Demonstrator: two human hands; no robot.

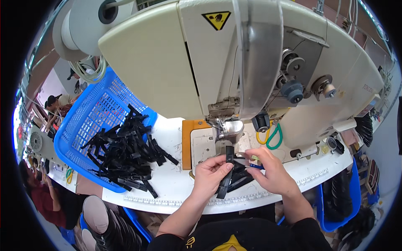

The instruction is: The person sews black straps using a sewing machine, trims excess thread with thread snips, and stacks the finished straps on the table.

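My left hand [210, 173] pinches a flat black fabric strip [226, 178] between thumb and fingers, in front of the sewing machine's presser area [228, 130]. The strip stands nearly lengthwise to me, its lower end over the table's front part. In my right hand [270, 171] are small thread snips [256, 166] with a blue and yellow-green handle. Their metal blades point left, at the strip's right side; whether they touch it, I cannot tell. More black strips [241, 178] lie on the table beneath and between my hands.
A blue plastic basket [79, 121] at the left spills a pile of black strips [123, 150] onto the white table [167, 129]. Scissors [274, 137] with green and yellow handles lie beneath the machine arm [146, 62]. A ruler strip [176, 203] runs along the front edge. Another blue bin [356, 188] stands lower right. People [42, 192] sit at left.
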